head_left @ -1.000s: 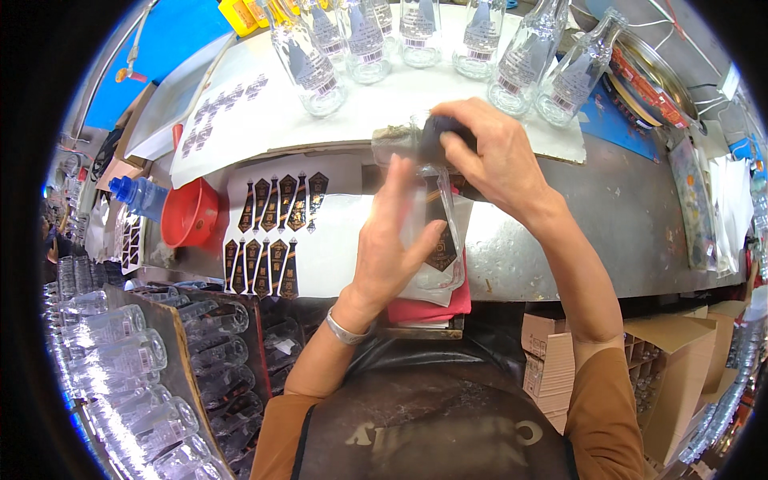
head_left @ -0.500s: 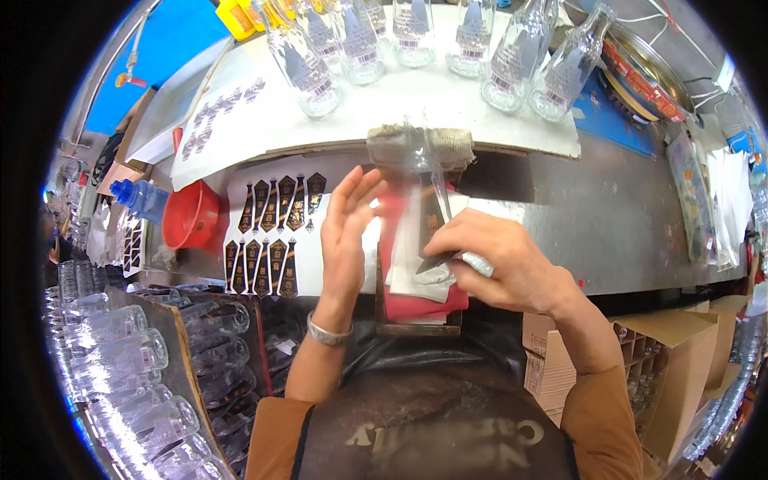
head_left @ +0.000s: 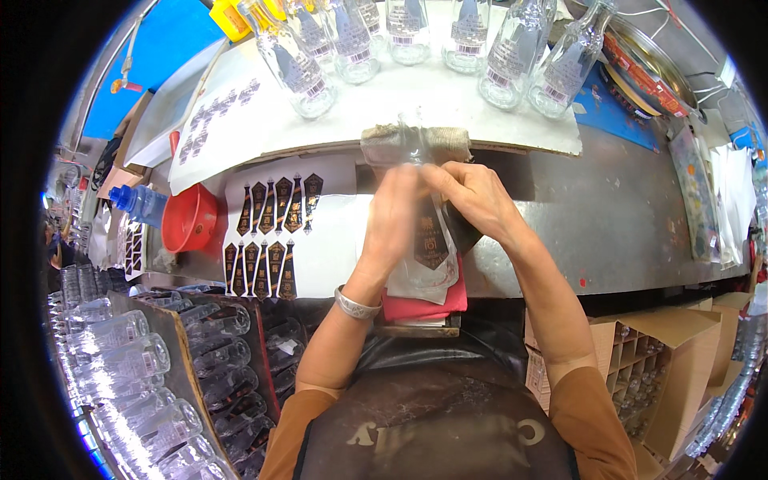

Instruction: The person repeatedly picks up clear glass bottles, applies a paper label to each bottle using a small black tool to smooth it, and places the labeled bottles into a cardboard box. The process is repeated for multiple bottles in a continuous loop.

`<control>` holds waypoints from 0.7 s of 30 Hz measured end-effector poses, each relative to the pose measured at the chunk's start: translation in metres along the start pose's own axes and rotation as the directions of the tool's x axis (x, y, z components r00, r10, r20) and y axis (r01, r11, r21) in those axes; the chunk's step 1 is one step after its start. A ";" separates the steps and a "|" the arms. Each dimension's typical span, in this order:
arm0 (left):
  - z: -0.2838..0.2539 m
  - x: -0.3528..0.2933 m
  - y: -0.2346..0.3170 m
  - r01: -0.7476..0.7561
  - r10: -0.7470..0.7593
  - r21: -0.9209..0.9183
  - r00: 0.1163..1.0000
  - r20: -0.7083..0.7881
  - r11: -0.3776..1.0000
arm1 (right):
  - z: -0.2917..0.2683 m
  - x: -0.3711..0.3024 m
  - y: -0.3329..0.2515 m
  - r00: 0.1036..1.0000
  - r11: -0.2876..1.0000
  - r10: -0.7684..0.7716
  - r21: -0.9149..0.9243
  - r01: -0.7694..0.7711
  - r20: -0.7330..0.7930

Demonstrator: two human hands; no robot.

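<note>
A clear glass bottle lies on its side in front of me, its neck pointing away over a cloth-wrapped rest. On its upper side lies a black, gold-marked, tie-shaped decal. My left hand is smeared by motion, with its fingertips at the bottle's neck end. My right hand is closed, thumb and forefinger meeting the left fingertips over the decal's narrow end. Beneath its palm shows a dark flat scraper. Red and white cloths lie under the bottle.
Left of the bottle, a white sheet bears rows of similar tie-shaped decals. A red bucket stands beyond it. Several upright glass bottles line the far board. Bottles are stacked lower left; an open carton sits lower right.
My right hand has moved away from me, from the bottle's base end to its neck end. My left hand has come in beside it. The decal's wide end is now uncovered.
</note>
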State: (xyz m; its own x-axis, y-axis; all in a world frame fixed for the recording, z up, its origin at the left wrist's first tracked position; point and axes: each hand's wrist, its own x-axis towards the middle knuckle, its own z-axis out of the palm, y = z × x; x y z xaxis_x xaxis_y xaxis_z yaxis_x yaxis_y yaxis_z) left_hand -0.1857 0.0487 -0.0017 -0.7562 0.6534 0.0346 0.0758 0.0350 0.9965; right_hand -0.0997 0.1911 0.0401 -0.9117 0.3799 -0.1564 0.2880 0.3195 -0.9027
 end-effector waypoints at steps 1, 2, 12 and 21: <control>0.000 0.000 0.000 -0.007 0.007 0.001 1.000 -0.001 1.000 | -0.001 -0.001 -0.003 1.000 1.000 0.001 -0.001 -0.001 0.010; 0.000 0.002 0.000 0.049 -0.048 -0.054 0.999 0.011 0.997 | -0.003 -0.002 -0.005 1.000 1.000 0.003 -0.003 -0.003 0.017; -0.002 0.005 0.021 0.136 -0.134 -0.095 0.991 0.029 0.986 | -0.008 0.014 -0.012 0.996 0.988 0.052 -0.152 -0.040 0.076; -0.011 0.018 0.014 0.167 -0.170 0.064 0.985 0.044 0.984 | -0.017 0.001 0.014 0.998 0.970 0.062 0.232 -0.066 0.027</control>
State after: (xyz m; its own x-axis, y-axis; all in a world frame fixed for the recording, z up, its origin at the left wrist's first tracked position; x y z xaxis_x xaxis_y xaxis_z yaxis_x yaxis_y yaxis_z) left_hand -0.2055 0.0528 0.0140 -0.7284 0.6710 -0.1383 -0.0101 0.1914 0.9815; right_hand -0.0915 0.2103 0.0336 -0.8997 0.3754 -0.2227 0.2719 0.0830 -0.9587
